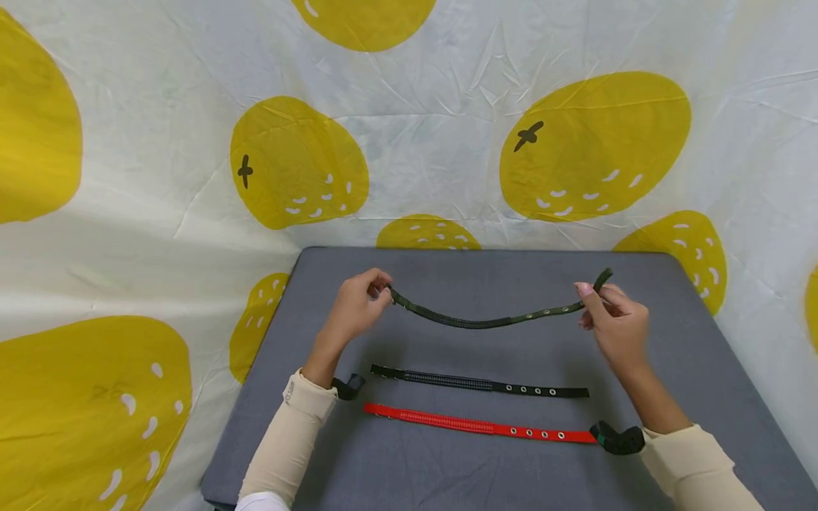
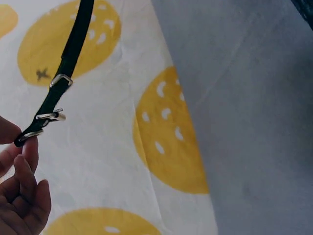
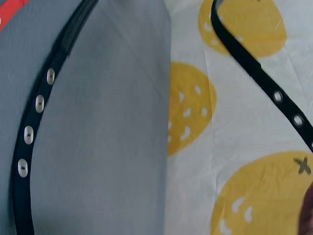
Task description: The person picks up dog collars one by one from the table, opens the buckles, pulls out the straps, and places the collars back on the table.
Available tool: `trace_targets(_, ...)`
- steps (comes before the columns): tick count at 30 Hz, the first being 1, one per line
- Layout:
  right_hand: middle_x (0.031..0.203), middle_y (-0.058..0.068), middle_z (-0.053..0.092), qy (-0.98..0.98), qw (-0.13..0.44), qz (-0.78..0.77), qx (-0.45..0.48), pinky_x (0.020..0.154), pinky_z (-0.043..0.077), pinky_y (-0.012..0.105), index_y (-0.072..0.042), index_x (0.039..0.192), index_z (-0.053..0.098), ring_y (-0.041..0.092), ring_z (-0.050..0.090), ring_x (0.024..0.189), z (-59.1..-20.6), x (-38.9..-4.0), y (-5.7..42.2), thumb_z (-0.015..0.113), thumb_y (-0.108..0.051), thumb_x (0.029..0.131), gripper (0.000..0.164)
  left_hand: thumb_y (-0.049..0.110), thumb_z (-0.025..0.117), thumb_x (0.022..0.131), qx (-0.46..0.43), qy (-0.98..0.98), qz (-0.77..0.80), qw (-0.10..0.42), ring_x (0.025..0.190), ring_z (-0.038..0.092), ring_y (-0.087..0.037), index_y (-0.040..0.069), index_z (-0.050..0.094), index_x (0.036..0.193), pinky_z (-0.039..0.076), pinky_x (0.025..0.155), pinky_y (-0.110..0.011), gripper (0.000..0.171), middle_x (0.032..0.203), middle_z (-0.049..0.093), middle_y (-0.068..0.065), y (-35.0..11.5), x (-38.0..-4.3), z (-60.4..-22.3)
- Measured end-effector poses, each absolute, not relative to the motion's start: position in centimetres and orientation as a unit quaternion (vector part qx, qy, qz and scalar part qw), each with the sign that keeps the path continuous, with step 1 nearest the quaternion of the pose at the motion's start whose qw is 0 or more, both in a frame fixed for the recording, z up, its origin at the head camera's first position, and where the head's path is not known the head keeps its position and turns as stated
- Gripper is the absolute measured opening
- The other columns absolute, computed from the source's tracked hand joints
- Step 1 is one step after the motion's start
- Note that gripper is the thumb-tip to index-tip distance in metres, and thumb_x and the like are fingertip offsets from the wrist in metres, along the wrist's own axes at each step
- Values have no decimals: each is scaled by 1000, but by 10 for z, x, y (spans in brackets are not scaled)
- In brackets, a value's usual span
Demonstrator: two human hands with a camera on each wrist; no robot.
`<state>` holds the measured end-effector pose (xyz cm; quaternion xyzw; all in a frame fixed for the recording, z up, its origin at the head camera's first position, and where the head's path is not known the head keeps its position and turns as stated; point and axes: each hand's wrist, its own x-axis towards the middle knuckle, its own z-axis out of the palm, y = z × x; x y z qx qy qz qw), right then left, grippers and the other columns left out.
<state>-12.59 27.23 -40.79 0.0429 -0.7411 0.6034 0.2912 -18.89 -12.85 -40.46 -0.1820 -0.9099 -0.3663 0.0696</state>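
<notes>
A dark green collar (image 1: 469,323) hangs in a shallow curve above the table, stretched between both hands. My left hand (image 1: 359,301) pinches its buckle end between thumb and fingers; in the left wrist view the metal buckle (image 2: 51,116) shows just above the fingertips. My right hand (image 1: 616,319) pinches the other end past the eyelets, and a short tip sticks up over the fingers. Below on the table lie a black collar (image 1: 447,381) and, nearer to me, a red collar (image 1: 441,421), roughly parallel, each with metal eyelets toward the right. Only a sliver of the right hand shows in the right wrist view.
Everything lies on a grey cloth-covered table (image 1: 486,475). White fabric with a yellow lemon print (image 1: 434,163) hangs behind the table and along its sides. A black wrist strap (image 1: 616,438) by the right forearm overlaps the view of the red collar's right end.
</notes>
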Motion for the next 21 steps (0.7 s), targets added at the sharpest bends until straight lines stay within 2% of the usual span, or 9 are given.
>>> trace_targets(2,69,-12,63,-782,263,565,-7,47,42,14,16,86,72,5,51,45,-410,-127,280,65,0,94,18,11,60,96,-180,-903,-382,73,80,63,-18,10,70,106,54,72,-36,14,92,69,-4,-136,-191,-408)
trace_targets(4,68,-17,60,-818,228,526,-51,45,39,17,10,94,74,4,49,44,-416,-128,289,68,-9,95,20,11,61,95,-178,-899,-393,72,79,62,-17,10,71,104,53,71,-35,13,91,69,-4,-143,-194,-413)
trace_targets(5,70,-19,61,-829,208,515,-68,45,39,18,8,102,73,4,49,44,-420,-129,293,70,-14,95,23,11,62,95,-176,-898,-397,68,78,62,-17,10,70,103,53,71,-35,12,90,69,-4,-146,-195,-416)
trace_targets(7,73,-23,60,-850,175,490,-89,44,41,19,4,109,70,6,51,43,-430,-130,301,71,-22,95,29,12,64,94,-168,-898,-403,49,78,61,-17,11,70,101,52,71,-35,9,90,69,-3,-150,-198,-423)
trace_targets(8,71,-21,58,-857,165,479,-94,44,41,20,2,113,69,7,52,43,-435,-131,304,71,-24,95,32,14,65,94,-162,-899,-405,36,78,61,-16,12,70,100,52,71,-34,8,90,68,-2,-152,-200,-428)
trace_targets(15,75,-20,59,-887,56,451,-85,46,43,27,3,114,70,14,59,49,-465,-135,329,64,-33,100,39,18,67,95,-129,-898,-411,-89,82,63,-16,11,68,102,52,72,-33,10,93,69,-4,-158,-216,-470)
trace_targets(21,70,-13,61,-900,15,427,-89,47,44,31,2,117,70,14,59,52,-476,-137,344,66,-40,97,47,14,68,95,-151,-884,-416,-151,88,68,-28,7,69,101,53,73,-35,9,95,72,-8,-150,-227,-497)
